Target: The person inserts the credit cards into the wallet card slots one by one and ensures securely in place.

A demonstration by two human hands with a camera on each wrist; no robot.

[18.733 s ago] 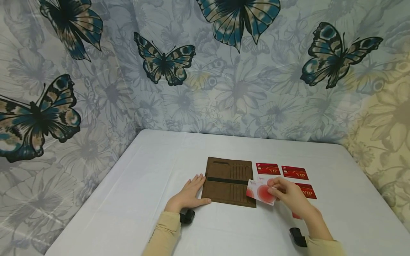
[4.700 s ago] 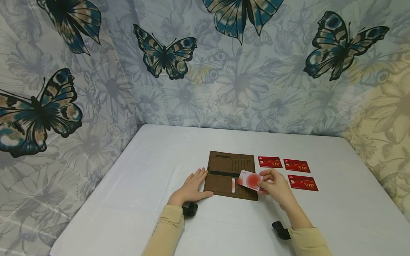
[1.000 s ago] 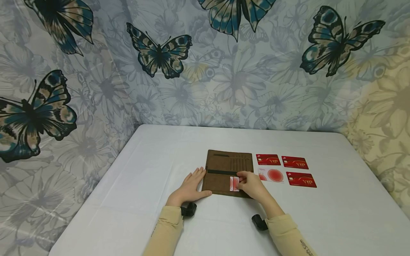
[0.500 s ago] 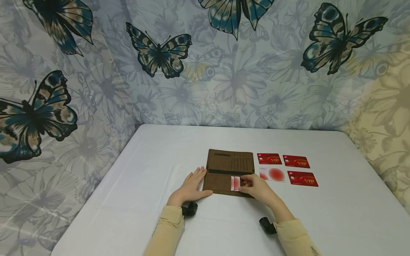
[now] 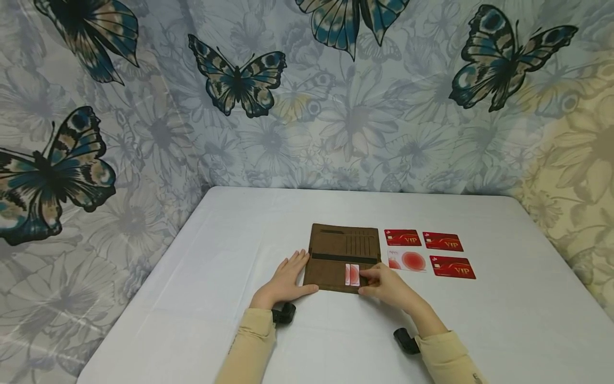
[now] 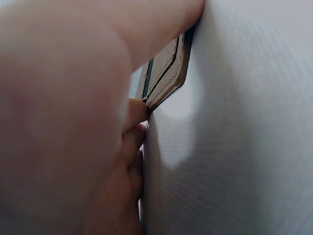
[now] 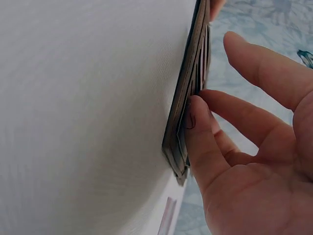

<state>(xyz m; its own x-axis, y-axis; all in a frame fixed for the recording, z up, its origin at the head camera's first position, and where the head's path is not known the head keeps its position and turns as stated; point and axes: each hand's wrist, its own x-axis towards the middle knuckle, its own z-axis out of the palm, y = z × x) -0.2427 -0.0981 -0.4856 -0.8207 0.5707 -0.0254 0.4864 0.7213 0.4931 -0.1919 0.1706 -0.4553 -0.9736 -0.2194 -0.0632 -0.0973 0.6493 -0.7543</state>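
A brown wallet (image 5: 331, 277) lies unfolded on the white table, a dark band across its middle. Two strips of pink-and-white cards (image 5: 354, 275) show side by side in its near-half slots. My left hand (image 5: 280, 285) rests flat at the wallet's left side, thumb by the near corner, fingertips along the edge. My right hand (image 5: 390, 288) is at the near right part; in the right wrist view its thumb (image 7: 200, 142) and a finger pinch at the layered slots of the wallet (image 7: 183, 112). Any card between those fingers is hidden.
Right of the wallet lie three red VIP cards, a left one (image 5: 403, 238), a far right one (image 5: 443, 241) and a near one (image 5: 453, 267). A pink-and-white card (image 5: 406, 261) with a red circle sits beside them. Behind the table (image 5: 249, 234) hangs a butterfly-patterned cloth.
A pink-and-white card held earlier over the wallet is gone from the right hand; a second strip shows in the slots. Lately the right hand has shifted slightly right. The left hand stays.
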